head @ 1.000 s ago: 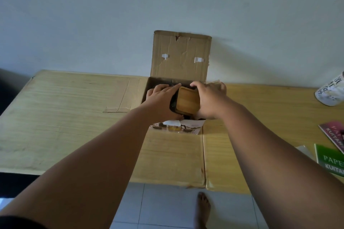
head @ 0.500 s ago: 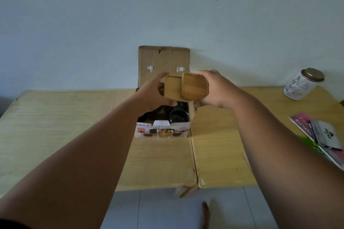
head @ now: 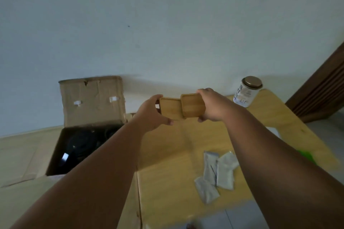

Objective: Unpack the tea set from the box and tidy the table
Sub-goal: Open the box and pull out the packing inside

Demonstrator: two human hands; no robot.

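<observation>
An open cardboard box (head: 93, 102) stands on the wooden table (head: 167, 154) at the left, its lid flap up against the wall. Dark tea ware (head: 80, 145) lies inside it. To the right of the box, above the table, I hold two square wooden coasters that overlap. My left hand (head: 150, 115) grips the left coaster (head: 170, 108) and my right hand (head: 214, 106) grips the right coaster (head: 192, 105), which sits in front of the left one.
A white jar with a bronze lid (head: 246, 91) stands at the table's far right by the wall. Several grey sachets (head: 217, 174) lie on the table under my right forearm. Something green (head: 307, 156) shows at the right edge. A dark wooden frame (head: 323, 89) stands at the right.
Both hands lifted the wooden coasters out of the box and carried them to the right, sliding them apart. The view has turned right, so the sachets now show.
</observation>
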